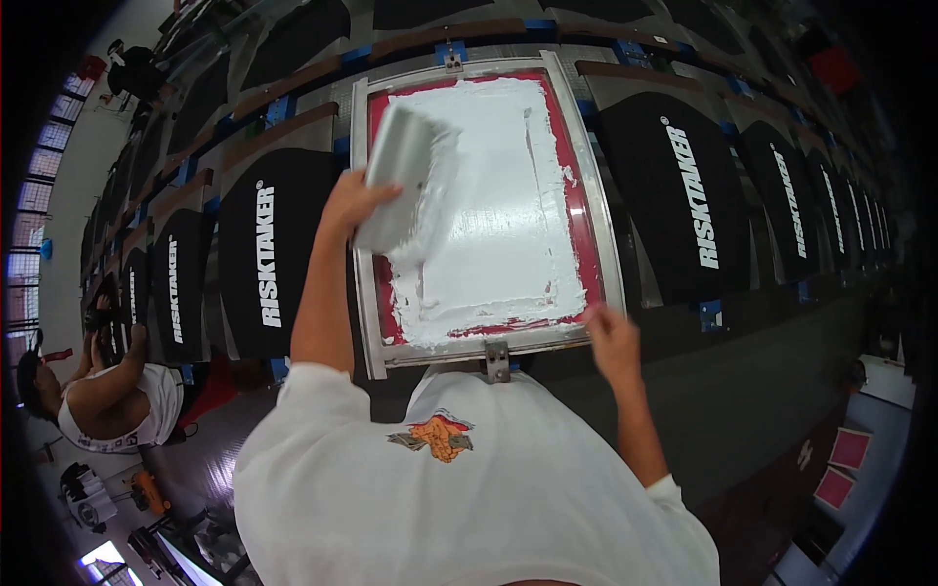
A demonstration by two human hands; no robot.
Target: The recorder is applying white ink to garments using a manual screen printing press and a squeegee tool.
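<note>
A screen printing frame (pixel 595 221) with metal edges and a red border lies before me, its mesh (pixel 489 210) thickly spread with white ink. My left hand (pixel 358 202) grips a wide grey squeegee (pixel 396 176) over the frame's left side, thumb on its face. White ink clings to the squeegee's right edge, which is blurred by motion. At the near right corner, my right hand (pixel 615 344) is curled with its fingertips at the frame's edge. A metal clamp (pixel 497 361) joins the frame's near side at the middle.
Black printed fabric panels (pixel 674 195) lie on boards in a row to both sides, with blue brackets (pixel 711 315) among them. Another person (pixel 122 400) works at the row's left end. Two red-pink sheets (pixel 848 448) rest on a surface at the lower right.
</note>
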